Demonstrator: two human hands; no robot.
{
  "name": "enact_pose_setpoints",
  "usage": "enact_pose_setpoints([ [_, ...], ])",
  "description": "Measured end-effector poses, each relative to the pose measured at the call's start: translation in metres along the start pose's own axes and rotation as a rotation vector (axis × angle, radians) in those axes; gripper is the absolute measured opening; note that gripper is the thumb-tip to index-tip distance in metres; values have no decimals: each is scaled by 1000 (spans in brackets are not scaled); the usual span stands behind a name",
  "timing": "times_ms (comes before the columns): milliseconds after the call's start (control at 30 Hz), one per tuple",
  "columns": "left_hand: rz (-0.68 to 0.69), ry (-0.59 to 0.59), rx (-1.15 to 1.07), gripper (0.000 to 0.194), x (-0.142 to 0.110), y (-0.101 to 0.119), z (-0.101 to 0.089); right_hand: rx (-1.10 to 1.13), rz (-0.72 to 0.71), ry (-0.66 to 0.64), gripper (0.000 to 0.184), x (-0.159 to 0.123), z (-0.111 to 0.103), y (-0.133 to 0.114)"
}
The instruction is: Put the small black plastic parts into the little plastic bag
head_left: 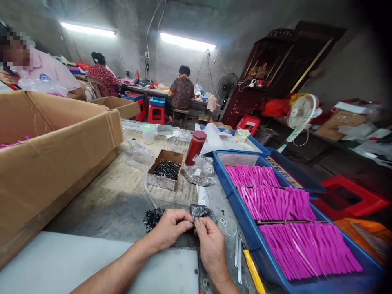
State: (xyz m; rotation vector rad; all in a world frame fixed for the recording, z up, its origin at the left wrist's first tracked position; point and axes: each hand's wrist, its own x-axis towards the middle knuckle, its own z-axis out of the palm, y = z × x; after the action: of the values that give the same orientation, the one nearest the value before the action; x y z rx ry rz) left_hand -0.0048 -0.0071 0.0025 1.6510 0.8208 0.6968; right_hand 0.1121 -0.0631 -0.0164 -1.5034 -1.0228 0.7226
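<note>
My left hand (172,229) and my right hand (211,241) meet above the near part of the table, thumbs and forefingers pinched together. Something tiny and dark seems to sit between the fingertips, too small and covered to name. Just left of my left hand lies a loose heap of small black parts (151,220). Behind my right hand is a crumpled dark plastic bag (202,210). A white board (171,269) lies under my forearms. Farther back, a small carton (159,181) holds many more small black pieces (167,168).
On the right, a blue tray (243,218) holds rows of magenta strips (309,249). Beside it lie a yellow-handled tool (253,271) and thin pale strips (238,257). A large cardboard box (61,171) stands left. A red canister (195,148) stands behind the carton. Several people sit beyond.
</note>
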Motion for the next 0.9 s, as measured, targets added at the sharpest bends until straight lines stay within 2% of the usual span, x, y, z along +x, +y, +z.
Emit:
enact_pose_setpoints([
  [167, -28, 24, -99, 13, -1, 2, -4, -4, -15, -7, 28, 3, -8, 2],
  [333, -51, 204, -84, 14, 7, 11, -25, -6, -20, 46, 31, 9, -22, 5],
  [433, -30, 315, 161, 13, 22, 21, -47, -19, -22, 78, 32, 10, -27, 9],
  [500, -13, 390, 478, 15, 37, 27, -63, -28, -20, 91, 33, 11, -28, 11],
  [667, -22, 470, 709, 15, 77, 36, -97, -5, -21, 109, 33, 11, -28, 11],
  [800, -17, 456, 834, 18, 89, 40, -102, 6, -33, 111, 33, 11, -29, 12],
  [900, 23, 368, 892, 21, 77, 41, -92, -7, -31, 106, 32, 11, -31, 14],
])
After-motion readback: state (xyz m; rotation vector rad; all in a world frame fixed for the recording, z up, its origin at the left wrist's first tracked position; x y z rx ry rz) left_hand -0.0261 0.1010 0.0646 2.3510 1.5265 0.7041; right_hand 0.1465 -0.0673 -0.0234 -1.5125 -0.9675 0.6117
